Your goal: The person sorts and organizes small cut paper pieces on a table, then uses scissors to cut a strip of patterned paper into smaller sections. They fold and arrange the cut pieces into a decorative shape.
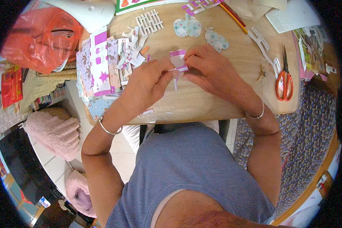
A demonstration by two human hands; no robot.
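Note:
Between my two hands is a small purple-and-white paper piece (177,59), with narrow strips hanging from its lower end. My left hand (152,74) pinches its left side between thumb and fingers. My right hand (213,67) grips the right side, its fingertips curled and partly hidden. Beyond the hands lie an apple-shaped patterned paper cutout (187,27) and a second fruit-shaped cutout (217,39). A white lattice paper cutout (149,22) rests farther left. Off to the right are scissors with orange handles (285,82), their blades pointing away from me.
Patterned paper sheets (84,65) and a heap of paper scraps (131,54) cover the left of the wooden table (188,105). A yellow pencil (232,17) lies at the back. Cut white strips (263,50) sit near the scissors. A red plastic bag (42,40) is at the far left.

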